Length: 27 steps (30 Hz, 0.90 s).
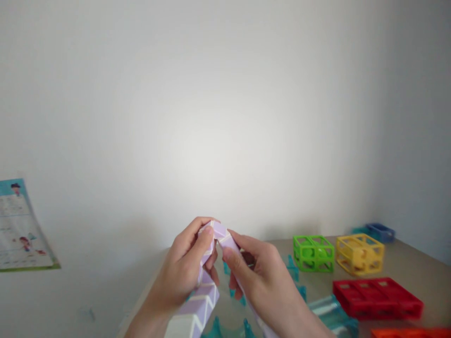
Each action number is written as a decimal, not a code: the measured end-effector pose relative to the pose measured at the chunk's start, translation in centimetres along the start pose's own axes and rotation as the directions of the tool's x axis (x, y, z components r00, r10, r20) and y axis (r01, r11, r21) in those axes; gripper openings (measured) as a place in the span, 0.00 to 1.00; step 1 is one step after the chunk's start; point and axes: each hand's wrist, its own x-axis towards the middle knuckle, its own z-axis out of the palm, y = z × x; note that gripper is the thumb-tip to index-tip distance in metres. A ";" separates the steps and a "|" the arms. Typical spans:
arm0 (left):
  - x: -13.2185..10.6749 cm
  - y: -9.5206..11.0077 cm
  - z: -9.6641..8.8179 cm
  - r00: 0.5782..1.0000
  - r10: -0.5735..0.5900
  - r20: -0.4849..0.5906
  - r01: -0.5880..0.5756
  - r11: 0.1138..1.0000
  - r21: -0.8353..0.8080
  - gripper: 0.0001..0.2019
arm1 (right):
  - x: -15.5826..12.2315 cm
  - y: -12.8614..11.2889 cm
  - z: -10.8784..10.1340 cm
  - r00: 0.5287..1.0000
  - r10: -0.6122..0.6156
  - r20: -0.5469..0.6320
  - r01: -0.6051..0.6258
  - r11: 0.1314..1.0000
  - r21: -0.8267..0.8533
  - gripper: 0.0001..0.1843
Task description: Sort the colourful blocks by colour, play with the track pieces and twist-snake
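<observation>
A lavender and white snake puzzle (202,300), made of linked wedge segments, is held up above the table in both hands. My left hand (188,258) pinches it near its upper bend, with the thumb pressed on a segment. On the other side of the bend, my right hand (262,272) grips the puzzle between thumb and fingers. One length of the puzzle runs down toward me between my wrists. Another stretch passes beneath my right hand, which partly hides it.
On the table (416,267) at right stand a green frame block (313,253) and a yellow frame block (359,253). Nearer lie a red frame piece (377,297), an orange piece (410,333) and a clear blue tube (333,314). A blue tray (380,232) sits far back. A poster (24,230) hangs left.
</observation>
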 end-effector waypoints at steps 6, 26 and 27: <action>-0.5 -0.4 2.0 0.996 0.006 -0.092 -0.020 0.989 -0.147 0.17 | -0.2 1.0 1.0 0.962 -0.133 -0.238 0.104 0.986 -0.132 0.08; -0.3 0.2 0.9 0.980 0.146 -0.134 -0.161 0.980 -0.115 0.16 | 0.1 0.7 0.6 0.989 0.100 -0.106 -0.095 0.994 0.049 0.23; -0.4 0.3 0.8 0.980 0.148 -0.129 -0.161 0.982 -0.096 0.17 | 0.2 0.6 0.5 0.989 0.108 -0.102 -0.103 0.994 0.046 0.24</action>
